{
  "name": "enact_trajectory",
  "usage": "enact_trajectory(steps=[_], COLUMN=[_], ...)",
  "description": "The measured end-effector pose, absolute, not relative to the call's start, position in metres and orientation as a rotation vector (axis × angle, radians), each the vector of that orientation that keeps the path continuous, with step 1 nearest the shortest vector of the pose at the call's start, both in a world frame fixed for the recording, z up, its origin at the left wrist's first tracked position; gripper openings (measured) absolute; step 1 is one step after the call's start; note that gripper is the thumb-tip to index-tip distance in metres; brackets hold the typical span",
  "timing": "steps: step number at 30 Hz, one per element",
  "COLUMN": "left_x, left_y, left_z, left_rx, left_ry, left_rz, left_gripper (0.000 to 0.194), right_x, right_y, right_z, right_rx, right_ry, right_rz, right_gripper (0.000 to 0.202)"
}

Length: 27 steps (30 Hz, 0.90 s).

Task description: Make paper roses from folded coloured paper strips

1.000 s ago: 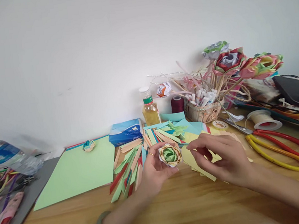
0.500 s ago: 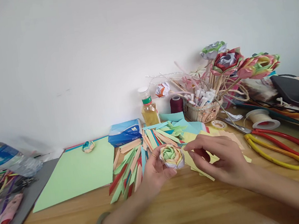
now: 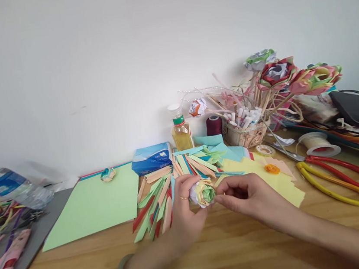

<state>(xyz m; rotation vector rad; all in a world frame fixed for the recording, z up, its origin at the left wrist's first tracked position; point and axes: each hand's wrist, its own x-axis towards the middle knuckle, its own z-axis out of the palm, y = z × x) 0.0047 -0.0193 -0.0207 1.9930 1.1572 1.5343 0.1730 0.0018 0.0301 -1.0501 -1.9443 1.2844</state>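
Observation:
A small folded paper flower, green in the centre with peach, yellow and white outer petals, is held over the front of the wooden table. My left hand grips it from the left, fingers behind and thumb below. The flower's green centre faces toward the right. My right hand is at the flower's right edge, thumb and forefinger pinched together; whether a petal is between them is too small to tell. Behind my hands lie many folded paper strips. Yellow paper sheets carry a small orange coil.
Red-and-yellow-handled scissors and a spool are at the right. A basket with paper flowers, a yellow bottle and a blue tissue pack stand behind. Green paper and a water bottle are left.
The flower has turned in my left hand so its centre faces right. My right hand has moved left and down to the flower's edge, exposing the orange coil. The view has shifted slightly.

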Motion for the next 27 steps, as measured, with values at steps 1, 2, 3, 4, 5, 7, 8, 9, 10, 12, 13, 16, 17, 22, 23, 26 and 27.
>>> enact_trajectory(steps=[1,2,3,4,5,7,8,9,10,12,13,16,17,22,23,26,27], left_x=[0.004,0.003,0.002,0.002,0.002,0.001,0.002,0.002,0.002,0.003,0.003,0.002,0.001,0.000,-0.001,0.000,0.000], left_y=[-0.019,-0.019,-0.019,-0.019,-0.020,-0.020,-0.020,-0.020,-0.019,-0.016,-0.014,-0.008,-0.007,-0.007,-0.008,-0.009,-0.010], left_z=[-0.021,-0.021,-0.021,-0.021,-0.021,-0.019,-0.018,-0.017,-0.016,-0.017,-0.018,-0.022,-0.023,-0.023,-0.022,-0.020,-0.019], left_rx=[2.056,2.097,2.118,2.118,2.091,1.941,1.819,1.676,1.532,1.284,1.189,0.972,0.923,0.830,0.824,0.823,0.828], left_ry=[1.167,1.173,1.177,1.175,1.168,1.105,1.052,0.992,0.932,0.827,0.785,0.685,0.666,0.617,0.616,0.612,0.606], left_rz=[1.541,1.543,1.534,1.520,1.494,1.409,1.355,1.300,1.247,1.153,1.115,1.023,1.002,0.944,0.934,0.915,0.916], left_gripper=[0.046,0.047,0.048,0.049,0.052,0.061,0.064,0.063,0.059,0.053,0.055,0.062,0.062,0.051,0.050,0.050,0.050], right_x=[0.172,0.172,0.171,0.171,0.172,0.174,0.176,0.178,0.181,0.184,0.186,0.187,0.187,0.186,0.186,0.184,0.184], right_y=[0.002,0.003,0.004,0.004,0.005,0.006,0.007,0.008,0.009,0.010,0.011,0.012,0.012,0.011,0.011,0.010,0.010], right_z=[0.030,0.030,0.030,0.031,0.031,0.031,0.031,0.030,0.030,0.028,0.027,0.026,0.025,0.031,0.033,0.039,0.040], right_rx=[-1.061,-1.068,-1.075,-1.082,-1.092,-1.118,-1.127,-1.127,-1.117,-1.056,-1.009,-0.859,-0.825,-0.774,-0.784,-0.858,-0.880], right_ry=[-1.923,-1.912,-1.909,-1.915,-1.928,-1.966,-1.986,-2.009,-2.031,-2.089,-2.123,-2.223,-2.252,-2.346,-2.351,-2.317,-2.292], right_rz=[1.301,1.308,1.304,1.285,1.251,1.116,1.016,0.902,0.783,0.556,0.453,0.222,0.191,0.427,0.518,0.803,0.895], right_gripper=[0.020,0.019,0.018,0.017,0.017,0.016,0.016,0.015,0.015,0.014,0.013,0.014,0.015,0.016,0.017,0.021,0.023])
